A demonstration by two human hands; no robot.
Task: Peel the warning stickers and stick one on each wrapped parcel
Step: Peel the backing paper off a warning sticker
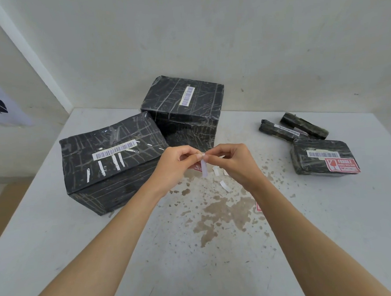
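Note:
My left hand [176,166] and my right hand [231,162] meet above the table's middle, both pinching a red warning sticker [198,168], mostly hidden behind my fingers. A white backing strip [204,168] hangs down from my fingertips. Two big black wrapped parcels stand behind: one at the left [113,162], one further back [183,109]. At the right a small black parcel [323,156] carries a red FRAGILE sticker [342,165]. Two thin black parcels [280,130] [304,125] lie behind it.
Loose white backing scraps [224,185] lie on the stained white table [150,253] below my hands. Another red sticker [258,207] peeks out beside my right forearm. White walls close off the back and left; the table's left edge drops to the floor.

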